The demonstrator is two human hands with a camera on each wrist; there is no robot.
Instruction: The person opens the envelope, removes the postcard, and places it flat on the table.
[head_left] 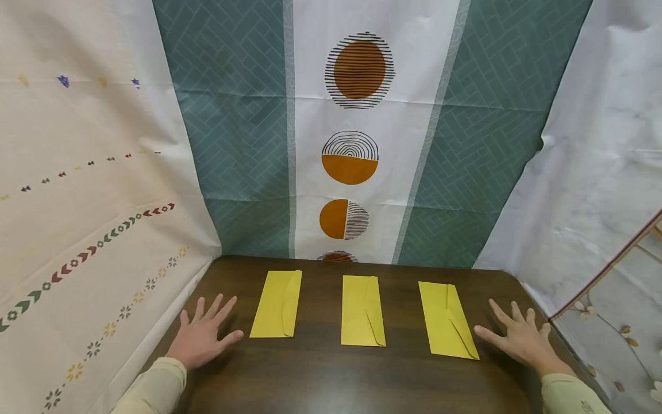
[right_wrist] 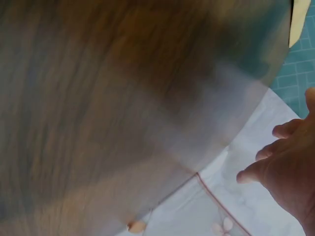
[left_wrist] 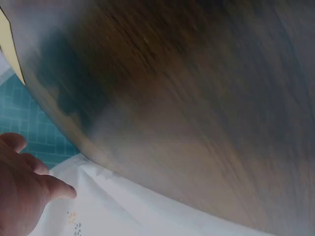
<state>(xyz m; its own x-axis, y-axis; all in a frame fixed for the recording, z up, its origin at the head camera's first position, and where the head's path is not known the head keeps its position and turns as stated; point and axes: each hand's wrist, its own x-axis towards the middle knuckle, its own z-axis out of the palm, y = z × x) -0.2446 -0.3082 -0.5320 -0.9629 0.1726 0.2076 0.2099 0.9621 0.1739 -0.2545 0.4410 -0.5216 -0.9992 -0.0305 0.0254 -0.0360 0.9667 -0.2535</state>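
Three yellow envelopes lie apart in a row on a dark wooden table: a left envelope, a middle envelope and a right envelope. Their flap seams face up. My left hand, fingers spread, is just left of the left envelope and holds nothing. On the other side, my right hand is spread beside the right envelope, also holding nothing. Both wrist views show the left hand and right hand only in part, with an envelope corner at the edge of each.
Behind the table hangs a green and white curtain with orange circles. A cream patterned cloth borders the left side, and a white flowered cloth borders the right.
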